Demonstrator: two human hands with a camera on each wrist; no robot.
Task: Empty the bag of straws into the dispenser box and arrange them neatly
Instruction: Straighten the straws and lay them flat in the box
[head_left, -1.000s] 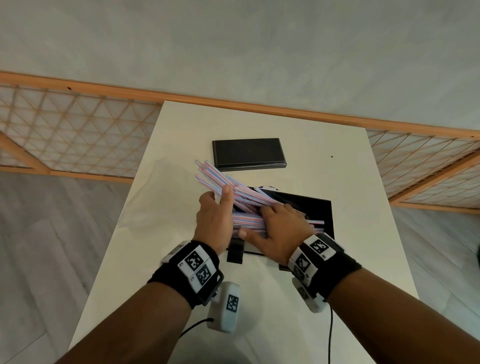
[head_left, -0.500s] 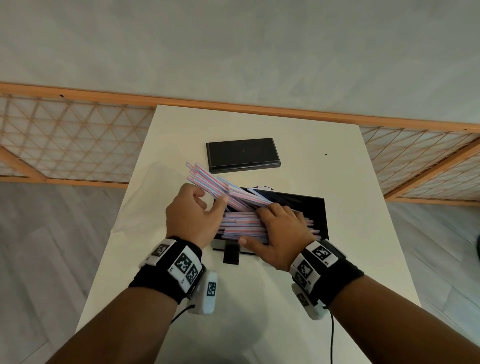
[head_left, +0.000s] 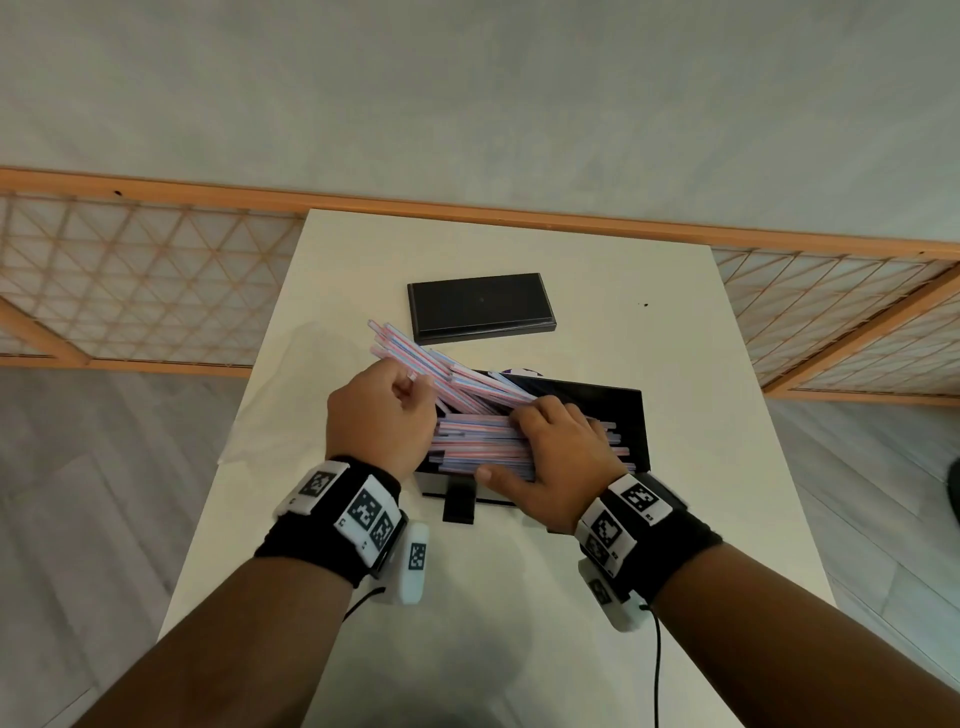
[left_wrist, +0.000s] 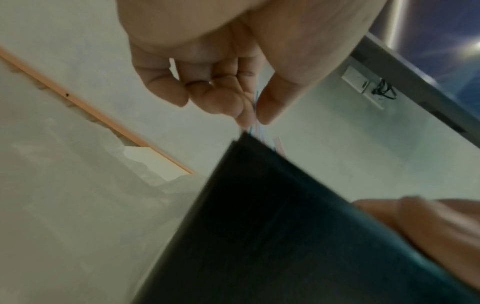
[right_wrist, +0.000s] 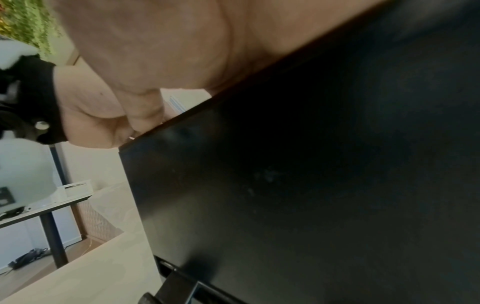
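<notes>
The black dispenser box (head_left: 631, 415) stands open on the white table (head_left: 675, 364). Pink-and-blue striped straws (head_left: 467, 447) lie flat in it. A second fan of straws (head_left: 415, 353) slants up and out over its left end. My left hand (head_left: 410, 387) is at that end, fingers curled, and pinches the slanted straws between thumb and fingertips; the left wrist view shows thin straws in the pinch (left_wrist: 255, 115) above the box corner (left_wrist: 272, 226). My right hand (head_left: 550, 447) clasps the flat stack, fingers over its far side, thumb along the near side.
The box's flat black lid (head_left: 480, 306) lies farther back on the table. A crumpled clear plastic bag (head_left: 275, 400) lies at the table's left edge. A wooden lattice rail (head_left: 130, 275) runs behind the table. A cable hangs from my right wrist.
My left hand has slid left and nearer, going from flat against the slanted straws to pinching them. The slanted fan lies lower. My right hand has stayed on the stack.
</notes>
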